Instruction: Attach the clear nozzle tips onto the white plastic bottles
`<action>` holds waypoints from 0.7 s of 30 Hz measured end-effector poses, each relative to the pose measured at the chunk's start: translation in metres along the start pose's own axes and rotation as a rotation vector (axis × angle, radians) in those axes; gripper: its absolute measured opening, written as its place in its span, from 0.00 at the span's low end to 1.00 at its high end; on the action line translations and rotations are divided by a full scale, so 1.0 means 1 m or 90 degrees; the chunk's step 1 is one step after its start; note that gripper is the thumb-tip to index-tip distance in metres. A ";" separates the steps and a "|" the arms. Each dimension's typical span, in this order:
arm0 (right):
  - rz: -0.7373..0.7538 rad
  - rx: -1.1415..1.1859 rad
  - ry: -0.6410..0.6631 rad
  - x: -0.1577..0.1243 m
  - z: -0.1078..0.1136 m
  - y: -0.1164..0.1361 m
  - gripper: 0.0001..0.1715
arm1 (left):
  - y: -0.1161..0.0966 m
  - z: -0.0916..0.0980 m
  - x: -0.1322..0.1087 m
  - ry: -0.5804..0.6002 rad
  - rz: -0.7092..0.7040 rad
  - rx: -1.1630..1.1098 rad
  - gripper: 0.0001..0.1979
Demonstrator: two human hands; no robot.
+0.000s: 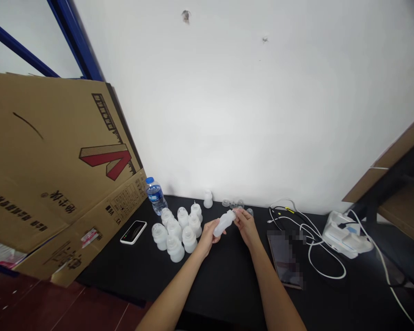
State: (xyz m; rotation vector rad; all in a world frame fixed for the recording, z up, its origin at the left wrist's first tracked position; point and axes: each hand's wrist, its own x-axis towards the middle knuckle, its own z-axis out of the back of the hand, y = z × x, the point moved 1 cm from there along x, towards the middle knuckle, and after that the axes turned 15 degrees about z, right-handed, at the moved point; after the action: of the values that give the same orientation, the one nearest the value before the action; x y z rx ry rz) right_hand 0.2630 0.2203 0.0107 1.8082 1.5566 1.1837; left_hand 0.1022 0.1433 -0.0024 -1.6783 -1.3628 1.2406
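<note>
My left hand is wrapped round a whitish translucent bottle, tilted with its neck up to the right. At that neck, the fingers of my right hand are pinched together; what they grip is too small to make out. Several similar white bottles stand grouped on the black table, left of my left hand. Another white bottle stands apart near the wall. Small clear rings or caps lie at the table's back edge, behind my hands.
A water bottle with a blue cap and a phone are at the left, beside a large cardboard box. To the right lie a dark tablet, tangled cables and a white device.
</note>
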 end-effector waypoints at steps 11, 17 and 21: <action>-0.002 -0.002 -0.002 0.000 0.000 -0.001 0.26 | 0.005 0.004 0.003 -0.019 -0.015 0.007 0.33; -0.001 0.000 -0.018 0.002 0.002 -0.003 0.26 | 0.009 0.006 0.006 -0.057 -0.035 -0.012 0.31; -0.001 0.002 -0.008 0.001 0.000 -0.002 0.26 | 0.012 0.008 0.011 -0.075 -0.049 -0.046 0.32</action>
State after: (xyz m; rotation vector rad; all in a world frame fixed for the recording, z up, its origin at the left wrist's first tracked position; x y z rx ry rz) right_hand 0.2620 0.2220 0.0095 1.8123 1.5549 1.1677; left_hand 0.0995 0.1502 -0.0186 -1.6060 -1.5457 1.2773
